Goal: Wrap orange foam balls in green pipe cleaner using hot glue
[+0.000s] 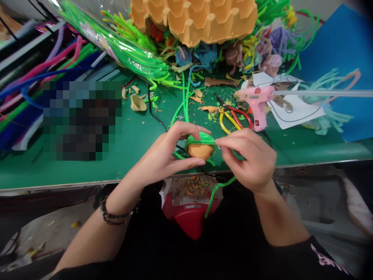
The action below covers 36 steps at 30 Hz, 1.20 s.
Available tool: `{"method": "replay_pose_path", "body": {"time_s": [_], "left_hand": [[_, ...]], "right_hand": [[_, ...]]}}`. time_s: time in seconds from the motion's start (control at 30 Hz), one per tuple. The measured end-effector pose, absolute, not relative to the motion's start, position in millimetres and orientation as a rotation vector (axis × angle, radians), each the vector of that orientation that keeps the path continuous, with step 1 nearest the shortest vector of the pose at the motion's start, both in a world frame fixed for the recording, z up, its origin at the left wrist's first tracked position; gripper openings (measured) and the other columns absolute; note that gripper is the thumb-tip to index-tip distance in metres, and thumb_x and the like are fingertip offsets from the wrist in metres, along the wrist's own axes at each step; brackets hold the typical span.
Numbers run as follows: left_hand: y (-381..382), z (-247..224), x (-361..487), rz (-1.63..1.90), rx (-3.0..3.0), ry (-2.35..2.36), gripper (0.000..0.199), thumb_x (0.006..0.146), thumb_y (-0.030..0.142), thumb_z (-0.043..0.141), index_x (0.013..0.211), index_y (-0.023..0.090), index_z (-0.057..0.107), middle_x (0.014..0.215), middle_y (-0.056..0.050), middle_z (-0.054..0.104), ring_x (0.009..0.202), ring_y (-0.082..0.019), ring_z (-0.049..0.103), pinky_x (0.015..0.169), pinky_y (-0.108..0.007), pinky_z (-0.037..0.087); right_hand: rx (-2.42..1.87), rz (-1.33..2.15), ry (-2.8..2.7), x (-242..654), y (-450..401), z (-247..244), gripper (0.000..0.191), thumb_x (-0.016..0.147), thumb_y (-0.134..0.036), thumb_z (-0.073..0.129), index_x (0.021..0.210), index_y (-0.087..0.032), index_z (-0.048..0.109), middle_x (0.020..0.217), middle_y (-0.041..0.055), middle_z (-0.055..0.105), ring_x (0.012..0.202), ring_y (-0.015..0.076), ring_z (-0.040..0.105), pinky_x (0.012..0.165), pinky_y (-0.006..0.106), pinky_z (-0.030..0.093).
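My left hand [171,149] holds a small tan cup [201,151] between thumb and fingers, just above the table's front edge. The cup looks like a cut piece of egg carton, partly covered with green pipe cleaner [204,139]. My right hand [247,155] pinches the green pipe cleaner at the cup's right side. A loose length of it [214,190] hangs below that hand. Just beyond the hands lie red-and-yellow-handled pliers or cutters [233,116] and a pink glue gun [256,103] with a long clear glue stick.
A tan egg carton [198,19] rests over coloured pipe-cleaner pieces at the back. A plastic bag of green pipe cleaners [125,54] lies left of it. Carton scraps [138,103] and a black cord [151,105] are on the green table [140,144]. Blue sheet [338,46] at right.
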<state>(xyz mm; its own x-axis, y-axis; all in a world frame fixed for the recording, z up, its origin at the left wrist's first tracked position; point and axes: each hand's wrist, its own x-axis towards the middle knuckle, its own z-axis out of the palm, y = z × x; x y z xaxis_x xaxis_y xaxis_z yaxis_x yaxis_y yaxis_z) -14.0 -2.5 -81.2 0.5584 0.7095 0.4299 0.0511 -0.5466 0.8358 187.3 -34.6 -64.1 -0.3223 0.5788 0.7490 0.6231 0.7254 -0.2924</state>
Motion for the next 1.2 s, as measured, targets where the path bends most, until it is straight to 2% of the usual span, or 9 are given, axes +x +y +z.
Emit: {"method": "replay_pose_path", "body": {"time_s": [0.23,0.47,0.67,0.83,1.07,1.2], "left_hand": [[-3.7,-79.5,-14.1,0.987,1.981,0.625,0.034,0.076,0.024,0.071,0.102,0.02,0.049,0.119,-0.01,0.062,0.116,-0.022,0.058,0.097,-0.035,0.048],[-3.7,-75.0,-15.2,0.948,2.051,0.638,0.036,0.075,0.035,0.072,0.101,0.018,0.053,0.11,-0.01,0.066,0.103,-0.019,0.063,0.089,-0.03,0.05],[-4.0,-71.2,-16.3,0.906,2.006,0.603,0.032,0.075,0.039,0.071,0.095,0.018,0.056,0.108,-0.008,0.068,0.098,-0.018,0.065,0.085,-0.028,0.053],[-5.3,-69.8,-15.8,0.935,1.897,0.49,0.029,0.075,0.033,0.072,0.094,0.019,0.054,0.107,-0.006,0.068,0.098,-0.014,0.066,0.085,-0.024,0.054],[-6.6,-72.5,-16.3,0.925,1.782,0.472,0.029,0.074,0.028,0.074,0.093,0.022,0.054,0.111,-0.005,0.067,0.101,-0.017,0.066,0.083,-0.026,0.055],[-5.7,-73.5,-15.7,0.927,1.791,0.514,0.029,0.074,0.032,0.073,0.093,0.022,0.053,0.111,-0.006,0.067,0.099,-0.018,0.067,0.081,-0.028,0.055]], "right_hand": [[-0.892,-0.062,-2.004,187.3,-35.2,-63.5,0.016,0.083,-0.004,0.056,0.087,-0.017,0.065,0.076,0.002,0.064,0.071,0.0106,0.061,0.067,0.023,0.052],[-0.896,-0.068,-2.009,187.6,-35.9,-64.3,0.018,0.083,-0.006,0.057,0.088,-0.021,0.066,0.076,0.0003,0.065,0.07,0.0109,0.061,0.065,0.025,0.053],[-0.88,-0.032,-2.003,186.8,-37.4,-62.4,0.016,0.082,-0.005,0.057,0.087,-0.019,0.064,0.075,-0.0003,0.066,0.07,0.0096,0.061,0.066,0.023,0.053],[-0.815,-0.01,-1.992,186.1,-39.0,-60.3,0.015,0.082,-0.006,0.057,0.087,-0.018,0.064,0.075,-0.0001,0.066,0.07,0.01,0.062,0.065,0.023,0.053],[-0.889,0.012,-1.983,184.6,-43.3,-56.8,0.014,0.083,-0.009,0.057,0.085,-0.022,0.064,0.075,-0.0019,0.068,0.068,0.0105,0.063,0.063,0.024,0.054],[-0.911,0.015,-1.999,185.2,-44.4,-56.6,0.015,0.083,-0.01,0.059,0.085,-0.023,0.064,0.075,-0.0026,0.068,0.068,0.0104,0.063,0.065,0.025,0.054]]}}
